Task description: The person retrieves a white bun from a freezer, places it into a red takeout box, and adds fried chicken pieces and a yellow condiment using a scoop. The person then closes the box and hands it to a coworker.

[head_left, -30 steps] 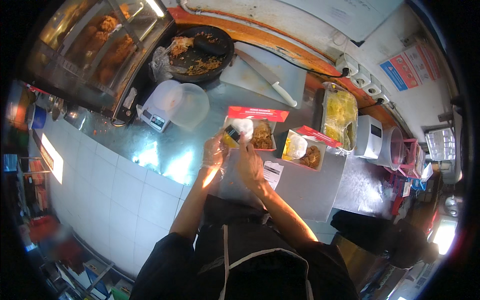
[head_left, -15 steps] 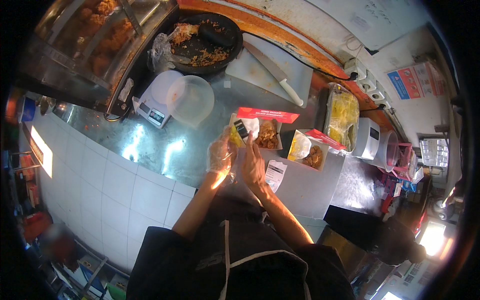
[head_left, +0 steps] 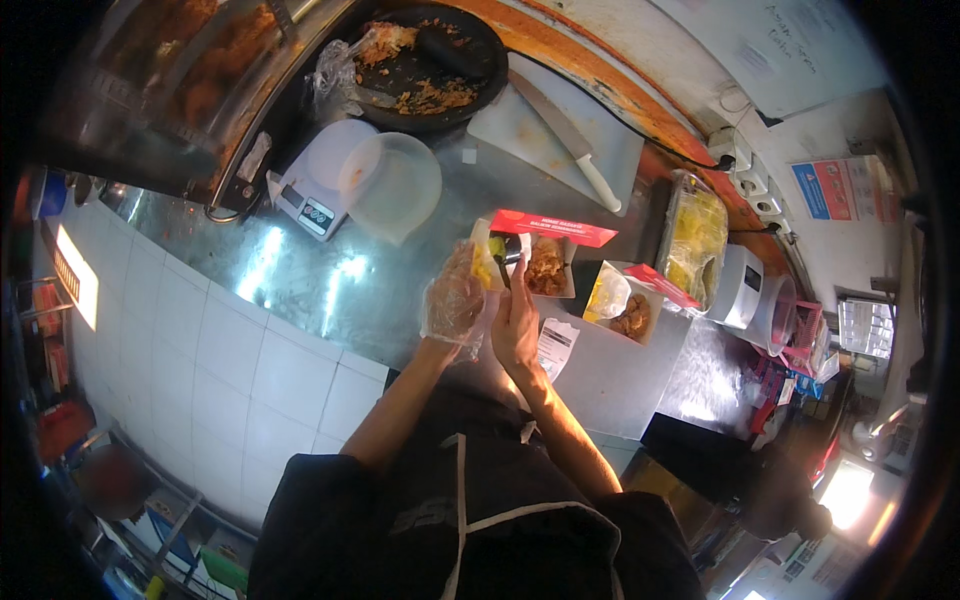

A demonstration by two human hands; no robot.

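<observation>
A food box with a raised red flap stands on the steel counter. Inside it are a piece of fried chicken and a white wrapped bundle, mostly covered. My left hand, in a loose clear plastic glove, lies with fingers stretched along the box's left side. My bare right hand reaches to the box's near edge, its fingers closed on a small dark packet with a green part; its lower end is hidden. Beside my right wrist is a printed paper slip.
A second box with chicken and a white bundle sits to the right. Farther back are a kitchen scale, a clear tub, a black pan with crumbs, and a knife on a white board. A wrapped yellow tray stands at right.
The dark packet has turned and tilted up, showing green. My right fingers have shifted from pointing at it to gripping it. My left hand's fingers have straightened beside the box.
</observation>
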